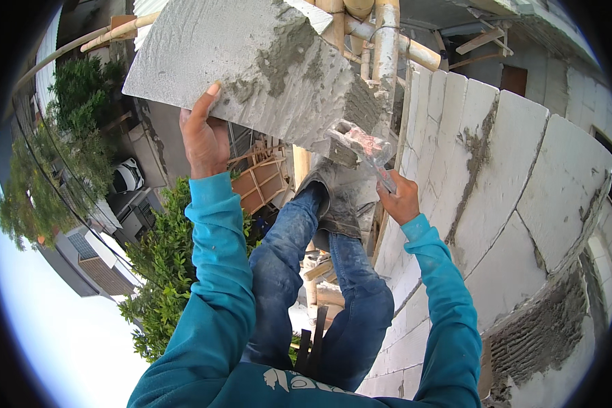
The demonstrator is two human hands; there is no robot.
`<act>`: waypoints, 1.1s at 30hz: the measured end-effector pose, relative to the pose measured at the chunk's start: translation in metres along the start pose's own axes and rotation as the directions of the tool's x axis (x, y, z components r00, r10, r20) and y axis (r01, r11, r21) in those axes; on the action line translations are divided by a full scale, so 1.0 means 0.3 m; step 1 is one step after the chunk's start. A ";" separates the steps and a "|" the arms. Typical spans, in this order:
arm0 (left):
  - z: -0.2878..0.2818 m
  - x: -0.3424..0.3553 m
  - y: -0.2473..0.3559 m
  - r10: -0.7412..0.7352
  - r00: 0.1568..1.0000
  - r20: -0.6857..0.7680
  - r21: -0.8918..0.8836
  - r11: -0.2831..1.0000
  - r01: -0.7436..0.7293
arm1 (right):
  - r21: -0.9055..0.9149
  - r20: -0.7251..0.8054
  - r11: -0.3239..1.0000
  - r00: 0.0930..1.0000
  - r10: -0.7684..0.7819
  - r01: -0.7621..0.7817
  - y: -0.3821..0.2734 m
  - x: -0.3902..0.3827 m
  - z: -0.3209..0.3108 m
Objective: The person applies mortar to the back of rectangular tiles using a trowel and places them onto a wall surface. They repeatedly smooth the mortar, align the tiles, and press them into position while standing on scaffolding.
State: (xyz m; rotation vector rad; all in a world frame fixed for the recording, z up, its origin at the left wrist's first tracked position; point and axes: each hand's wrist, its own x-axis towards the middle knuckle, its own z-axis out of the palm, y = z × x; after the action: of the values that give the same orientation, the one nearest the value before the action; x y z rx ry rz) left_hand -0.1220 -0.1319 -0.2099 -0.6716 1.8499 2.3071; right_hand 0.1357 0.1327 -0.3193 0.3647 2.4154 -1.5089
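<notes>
My left hand (205, 139) grips a pale grey block (204, 47) at its lower edge, thumb on the face. Patches and ridges of wet grey mortar (282, 58) cover the block's middle and right side. My right hand (398, 197) is closed on the metal handle of a mortar-smeared trowel-like tool (360, 143), whose head is at the block's lower right edge, beside mortar on that end.
My legs (350, 285) stand high among bamboo scaffold poles (387, 34). A white block wall (496, 177) rises at my right, with ridged mortar (537, 340) at lower right. Trees (163, 285), cables, a parked car (127, 176) and roofs lie below on the left.
</notes>
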 end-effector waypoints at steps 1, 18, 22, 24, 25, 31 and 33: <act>0.003 0.008 -0.001 0.006 1.000 0.008 0.002 1.000 -0.006 | 0.011 -0.094 0.991 0.986 -0.135 0.136 -0.060 0.068 -0.007; -0.017 0.013 0.009 -0.046 0.999 0.022 0.006 0.999 0.046 | 0.261 -0.282 0.957 0.938 0.202 -0.128 -0.191 0.165 0.004; 0.006 0.016 0.012 -0.026 0.999 0.027 0.031 0.999 0.025 | 0.080 -0.001 0.971 0.974 0.225 -0.224 -0.009 0.098 0.039; -0.018 -0.018 0.003 -0.025 1.000 0.016 0.054 0.998 0.024 | -0.066 0.104 0.977 0.973 0.208 -0.202 0.071 0.038 0.045; -0.023 -0.033 0.004 -0.033 0.999 0.012 0.070 0.997 0.032 | -0.080 0.085 0.980 0.979 0.187 -0.181 0.043 -0.001 0.049; -0.005 -0.007 0.015 -0.046 0.999 -0.001 0.039 0.998 0.046 | 0.221 -0.142 0.973 0.984 0.105 -0.072 -0.195 0.166 -0.044; 0.000 -0.014 0.009 -0.050 0.999 0.009 0.041 0.998 0.049 | 0.290 -0.145 0.951 0.977 0.155 -0.108 -0.210 0.189 -0.039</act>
State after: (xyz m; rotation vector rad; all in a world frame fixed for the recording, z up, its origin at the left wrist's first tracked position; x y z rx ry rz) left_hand -0.1192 -0.1320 -0.2056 -0.6916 1.8497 2.2316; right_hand 0.0598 0.1204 -0.2819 0.7238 2.2411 -1.8268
